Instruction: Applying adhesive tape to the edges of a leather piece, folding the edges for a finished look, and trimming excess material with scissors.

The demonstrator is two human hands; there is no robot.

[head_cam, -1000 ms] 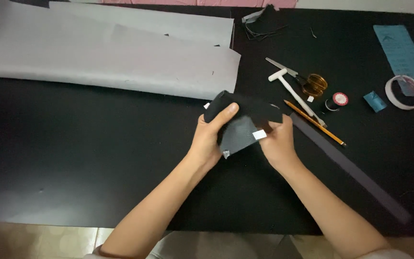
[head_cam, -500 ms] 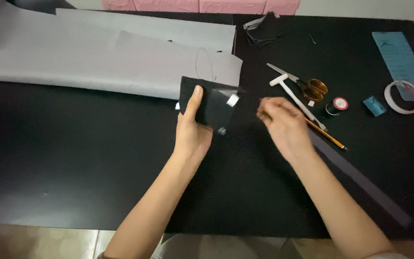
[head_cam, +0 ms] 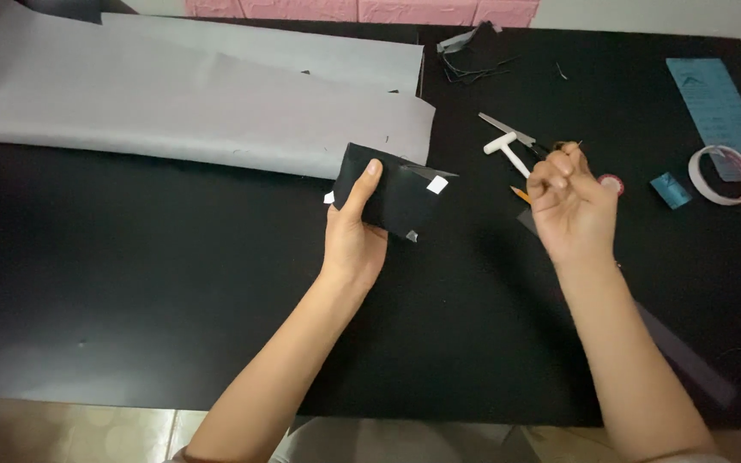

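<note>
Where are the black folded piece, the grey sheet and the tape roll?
black folded piece (head_cam: 396, 193), head view, middle of its face.
grey sheet (head_cam: 199, 111), head view, flat middle.
tape roll (head_cam: 725, 174), head view, its ring.

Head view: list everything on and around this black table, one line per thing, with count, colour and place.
table: one, black, fills the view
fabric sheets: two overlapping, grey, far left
folded fabric piece: one, black with small white tags, held above the table centre
T-shaped tool: one, white, right of centre
pencil: one, orange, mostly hidden behind the right hand
small round thing: one, red and white, beside the right hand
small block: one, blue, right side
tape roll: one, whitish, far right
card: one, blue, far right corner
dark strip: one, grey-black, near right
scraps: several, dark, far edge
left hand: grips the folded piece
right hand: raised, fingers pinched; too blurred to tell on what
</note>
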